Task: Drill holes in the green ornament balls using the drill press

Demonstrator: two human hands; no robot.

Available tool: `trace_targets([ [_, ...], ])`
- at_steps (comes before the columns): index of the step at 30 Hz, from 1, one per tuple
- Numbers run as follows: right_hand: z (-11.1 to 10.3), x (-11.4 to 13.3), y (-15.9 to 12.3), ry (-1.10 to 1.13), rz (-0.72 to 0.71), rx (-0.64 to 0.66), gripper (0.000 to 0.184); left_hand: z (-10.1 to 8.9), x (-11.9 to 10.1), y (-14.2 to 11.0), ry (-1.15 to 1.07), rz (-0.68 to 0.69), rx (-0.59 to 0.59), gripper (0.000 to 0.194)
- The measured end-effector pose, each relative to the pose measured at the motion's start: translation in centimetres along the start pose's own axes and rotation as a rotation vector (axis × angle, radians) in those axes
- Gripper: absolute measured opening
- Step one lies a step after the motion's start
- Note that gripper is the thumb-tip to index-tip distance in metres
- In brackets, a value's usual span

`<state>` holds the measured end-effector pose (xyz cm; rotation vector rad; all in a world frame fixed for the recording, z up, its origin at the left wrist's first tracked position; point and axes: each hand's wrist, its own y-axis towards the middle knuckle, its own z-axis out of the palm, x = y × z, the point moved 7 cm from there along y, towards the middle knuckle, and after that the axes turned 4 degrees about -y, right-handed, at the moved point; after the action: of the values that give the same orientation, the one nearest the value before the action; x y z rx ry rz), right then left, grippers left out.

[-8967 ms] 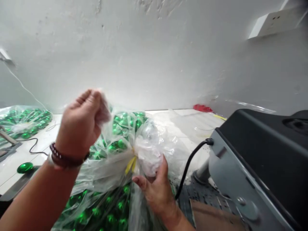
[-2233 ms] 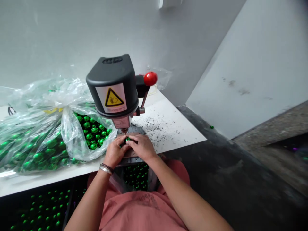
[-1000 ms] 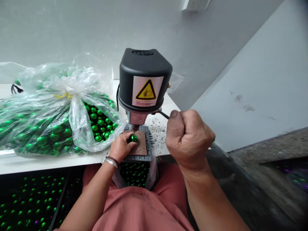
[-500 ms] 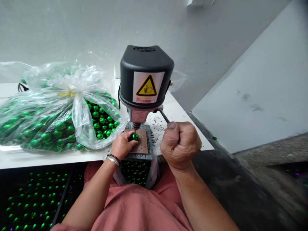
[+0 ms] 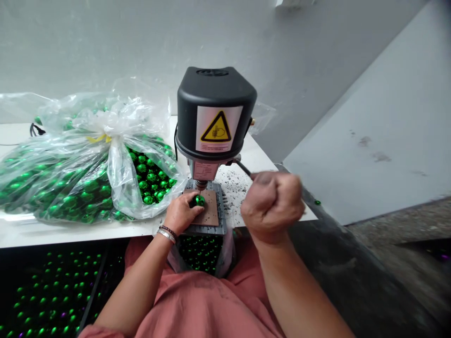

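A small drill press (image 5: 216, 94) with a black housing and a yellow warning label stands in front of me. Under its bit, a shiny green ball (image 5: 199, 201) rests on a brown board (image 5: 210, 213) laid over the grey base. My left hand (image 5: 181, 211) pinches this ball between thumb and fingers. The thin bit comes down at the top of the ball; whether it has gone in I cannot tell. To the right, my right hand (image 5: 273, 204) is closed in a fist round the drill press lever (image 5: 243, 167), whose knob is hidden inside it.
A clear plastic bag (image 5: 75, 164) full of green balls, tied with yellow, lies left on the white table (image 5: 21, 232). Dark shavings are scattered right of the base. More green balls (image 5: 200, 251) lie in a bag below the table edge and in a dark container (image 5: 52, 291) lower left.
Earlier both hands were at plastic bags, then both at the ball under the bit. My right hand has since gone to the lever, lowered it, and now sits slightly higher than half a second ago.
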<state>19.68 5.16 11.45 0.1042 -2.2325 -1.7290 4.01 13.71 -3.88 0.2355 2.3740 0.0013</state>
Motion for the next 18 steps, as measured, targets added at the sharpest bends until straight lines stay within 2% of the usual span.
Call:
trace_targets([
  [3, 0.6, 0.0, 4.3, -0.049, 0.05, 0.0, 0.02, -0.5, -0.4, -0.5, 0.0, -0.01, -0.02, 0.041],
  [5, 1.4, -0.5, 6.3, -0.031, 0.137, 0.054, 0.028, -1.0, -0.7, -1.4, -0.002, -0.003, -0.002, 0.04],
  [7, 2.0, -0.8, 7.2, -0.015, 0.199, 0.09, 0.034, -1.3, -1.1, -2.7, -0.014, 0.028, 0.081, 0.039],
  [11, 2.2, -0.9, 6.9, 0.03, 0.229, 0.098, 0.034, -1.1, -1.4, -5.1, -0.068, 0.102, 0.349, 0.041],
  [13, 2.2, -0.9, 6.7, 0.055, 0.23, 0.089, 0.032, -1.1, -1.2, -5.6, -0.107, 0.084, 0.413, 0.046],
  [15, 2.2, -0.9, 6.7, 0.089, 0.224, 0.079, 0.031, -1.3, -0.8, -5.3, -0.185, 0.013, 0.383, 0.048],
  [18, 2.1, -0.7, 6.7, 0.143, 0.195, 0.059, 0.029, -2.0, -0.1, -4.5, -0.458, -0.173, 0.19, 0.045],
])
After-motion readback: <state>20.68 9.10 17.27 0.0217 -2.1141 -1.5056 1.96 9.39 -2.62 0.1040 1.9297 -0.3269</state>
